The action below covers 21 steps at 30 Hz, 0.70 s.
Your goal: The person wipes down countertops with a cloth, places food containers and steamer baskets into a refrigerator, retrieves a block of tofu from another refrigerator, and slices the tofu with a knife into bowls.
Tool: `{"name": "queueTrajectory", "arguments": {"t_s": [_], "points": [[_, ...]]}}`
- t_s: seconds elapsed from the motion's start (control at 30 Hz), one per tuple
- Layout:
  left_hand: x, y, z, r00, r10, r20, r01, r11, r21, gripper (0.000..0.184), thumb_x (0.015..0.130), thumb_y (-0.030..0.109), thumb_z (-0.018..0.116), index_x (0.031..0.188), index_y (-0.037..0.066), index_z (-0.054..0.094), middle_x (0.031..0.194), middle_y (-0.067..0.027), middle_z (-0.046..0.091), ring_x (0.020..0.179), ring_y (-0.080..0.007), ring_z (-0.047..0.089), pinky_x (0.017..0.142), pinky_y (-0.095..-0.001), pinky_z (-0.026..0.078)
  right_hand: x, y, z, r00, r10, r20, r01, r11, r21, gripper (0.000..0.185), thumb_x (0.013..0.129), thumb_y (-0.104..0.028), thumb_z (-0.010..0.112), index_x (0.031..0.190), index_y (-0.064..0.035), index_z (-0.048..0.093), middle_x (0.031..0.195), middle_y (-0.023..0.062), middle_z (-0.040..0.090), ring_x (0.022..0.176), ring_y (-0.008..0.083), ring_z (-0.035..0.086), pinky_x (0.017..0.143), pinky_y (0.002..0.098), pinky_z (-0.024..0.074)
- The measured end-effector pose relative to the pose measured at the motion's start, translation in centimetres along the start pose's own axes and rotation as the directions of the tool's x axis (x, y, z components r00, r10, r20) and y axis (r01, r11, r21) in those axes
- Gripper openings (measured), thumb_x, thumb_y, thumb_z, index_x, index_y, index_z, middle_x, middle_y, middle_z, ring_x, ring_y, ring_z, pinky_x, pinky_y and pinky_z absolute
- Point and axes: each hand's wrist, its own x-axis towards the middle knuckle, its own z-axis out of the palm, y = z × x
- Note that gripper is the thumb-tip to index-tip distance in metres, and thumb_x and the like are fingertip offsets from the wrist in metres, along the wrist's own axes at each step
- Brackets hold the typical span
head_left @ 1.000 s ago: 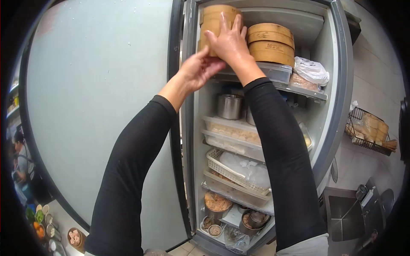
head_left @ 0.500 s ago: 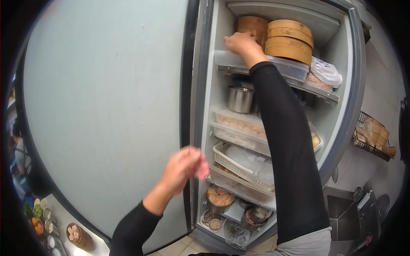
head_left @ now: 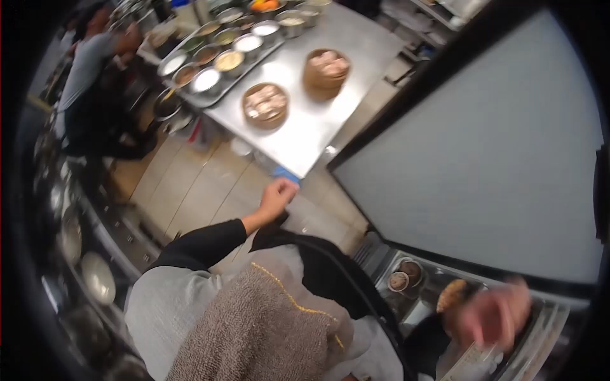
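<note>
My left hand [head_left: 277, 198] hangs in front of the near corner of the steel table [head_left: 295, 149], its fingers curled in and nothing visible in them. A bit of blue material [head_left: 289, 176] shows just behind it, under the table edge. My right hand [head_left: 492, 314] is low at the right, before the open fridge, and smeared by motion. Beside it are a bowl of orange-brown food [head_left: 452, 295] and a small round cup [head_left: 398, 281] on the fridge's lower shelf. On the table stand two round bamboo steamers [head_left: 327, 86] [head_left: 267, 119] filled with pale pinkish pieces.
A tray of several metal bowls [head_left: 229, 61] covers the table's far left part. The fridge door [head_left: 483, 146] stands open at the right. At the left a co-worker [head_left: 95, 82] bends near a counter. A brown towel [head_left: 248, 324] lies over my front.
My view has swung left from the fridge shelves to the table. My right hand has come away from the bamboo steamers on the upper shelf. My left hand is now near the table corner.
</note>
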Motion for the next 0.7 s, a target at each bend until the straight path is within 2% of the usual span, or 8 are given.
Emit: {"name": "queueTrajectory", "arguments": {"t_s": [0.1, 0.17, 0.23, 0.3, 0.33, 0.37, 0.53, 0.7], "points": [[2.5, 1.2, -7.9, 0.9, 0.091, -0.426, -0.101, 0.995, 0.001, 0.018, 0.092, 0.018, 0.069, 0.104, 0.005, 0.066, 0.082, 0.0016, 0.06, 0.074, -0.0073, 0.053, 0.068, -0.0245, 0.045, 1.7, 0.3, 19.7, 0.828, 0.442, 0.346, -0.547, 0.774, 0.319, 0.018, 0.083, -0.002, 0.071, 0.101, -0.0004, 0.07, 0.09, 0.0124, 0.071, 0.084, 0.0253, 0.068, 0.077, 0.0362, 0.0528], [5.9, 1.4, -12.2, 0.821, 0.361, -0.443, -0.261, 0.927, 0.271, 0.033, 0.089, 0.021, 0.073, 0.117, 0.007, 0.063, 0.105, -0.0064, 0.059, 0.082, -0.0123, 0.055, 0.071, -0.0271, 0.046, 1.1, 2.1, 30.5, 0.837, 0.387, 0.387, -0.541, 0.691, 0.479, 0.015, 0.089, -0.009, 0.068, 0.101, -0.0002, 0.069, 0.088, 0.0156, 0.069, 0.078, 0.0241, 0.068, 0.072, 0.0329, 0.0525], [7.0, 6.2, -13.6, 0.817, 0.441, -0.371, -0.262, 0.858, 0.443, 0.045, 0.085, 0.023, 0.077, 0.123, 0.009, 0.059, 0.122, -0.0115, 0.052, 0.094, -0.0199, 0.058, 0.077, -0.0325, 0.049, 3.6, 3.2, 36.0, 0.593, 0.562, 0.577, -0.8, 0.495, 0.34, 0.031, 0.093, -0.015, 0.065, 0.122, -0.0053, 0.061, 0.095, 0.0171, 0.071, 0.083, 0.027, 0.069, 0.075, 0.0348, 0.0533], [9.6, 7.4, -14.3, 0.807, 0.542, -0.233, -0.323, 0.737, 0.594, 0.055, 0.081, 0.026, 0.08, 0.128, 0.012, 0.056, 0.135, -0.0154, 0.046, 0.105, -0.0279, 0.059, 0.083, -0.0384, 0.051, 3.5, 5.7, 44.1, 0.501, 0.588, 0.635, -0.861, 0.41, 0.301, 0.065, 0.09, -0.027, 0.069, 0.145, -0.0145, 0.038, 0.13, 0.0276, 0.059, 0.119, 0.038, 0.061, 0.098, 0.0427, 0.0501], [11.3, 6.9, -15.0, 0.788, 0.599, -0.138, -0.376, 0.647, 0.664, 0.059, 0.079, 0.027, 0.082, 0.13, 0.014, 0.055, 0.139, -0.0167, 0.042, 0.11, -0.032, 0.058, 0.086, -0.0415, 0.051, 3.7, 7.3, 47.9, 0.665, 0.552, 0.503, -0.744, 0.544, 0.387, 0.072, 0.088, -0.034, 0.073, 0.146, -0.0136, 0.035, 0.145, 0.0332, 0.041, 0.135, 0.0443, 0.045, 0.106, 0.0465, 0.0441], [12.5, 6.7, -15.5, 0.763, 0.644, -0.041, -0.422, 0.547, 0.723, 0.064, 0.077, 0.029, 0.083, 0.132, 0.015, 0.054, 0.143, -0.018, 0.039, 0.115, -0.0362, 0.057, 0.089, -0.0447, 0.051, 5.2, 8.3, 49.3, 0.65, 0.589, 0.481, -0.753, 0.584, 0.303, 0.074, 0.086, -0.035, 0.075, 0.145, -0.0125, 0.036, 0.147, 0.0338, 0.037, 0.137, 0.0451, 0.041, 0.107, 0.047, 0.0427], [14.2, 8.6, -16.6, 0.897, 0.441, 0.025, -0.34, 0.654, 0.676, 0.052, 0.071, 0.029, 0.086, 0.112, 0.01, 0.06, 0.139, -0.0181, 0.048, 0.111, -0.0377, 0.061, 0.09, -0.0429, 0.053, 6.7, 9.0, 51.9, 0.524, 0.67, 0.526, -0.822, 0.559, 0.107, 0.08, 0.077, -0.042, 0.083, 0.136, -0.0075, 0.041, 0.153, 0.0335, 0.024, 0.145, 0.0454, 0.027, 0.112, 0.0459, 0.0374], [13.9, 12.0, -19.5, 0.815, 0.577, 0.061, -0.483, 0.618, 0.62, 0.049, 0.067, 0.02, 0.09, 0.104, 0.007, 0.061, 0.128, -0.018, 0.057, 0.111, -0.0348, 0.062, 0.09, -0.0414, 0.053, 6.2, 11.0, 52.7, 0.662, 0.592, 0.459, -0.737, 0.625, 0.257, 0.08, 0.067, -0.038, 0.089, 0.127, -0.006, 0.047, 0.136, 0.021, 0.043, 0.127, 0.0381, 0.049, 0.105, 0.0419, 0.0443]]}}
